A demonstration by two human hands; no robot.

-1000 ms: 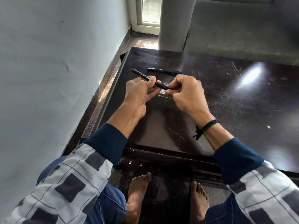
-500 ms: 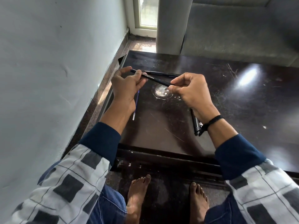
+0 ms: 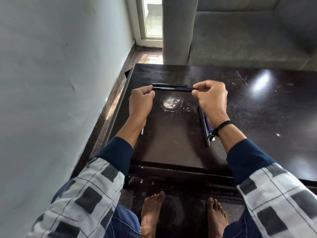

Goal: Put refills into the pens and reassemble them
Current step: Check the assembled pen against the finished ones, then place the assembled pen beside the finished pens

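Note:
A black pen (image 3: 172, 89) with white lettering lies level above the dark table (image 3: 248, 117). My left hand (image 3: 141, 101) pinches its left end and my right hand (image 3: 211, 97) pinches its right end. Just behind it a second black pen (image 3: 169, 85) lies on the table, parallel to the held one. Under my right wrist lie a grey pen barrel (image 3: 204, 127) and purple refills (image 3: 209, 127), partly hidden. A thin white refill tip (image 3: 142, 131) shows below my left wrist.
A pale wall runs close along the left. A grey sofa (image 3: 248, 40) stands behind the table. A worn light patch (image 3: 171, 103) marks the table between my hands. My bare feet (image 3: 152, 213) rest on the floor under the near edge.
The held pen has turned from slanted to level and moved up against the pen lying on the table. My hands have spread apart to its two ends.

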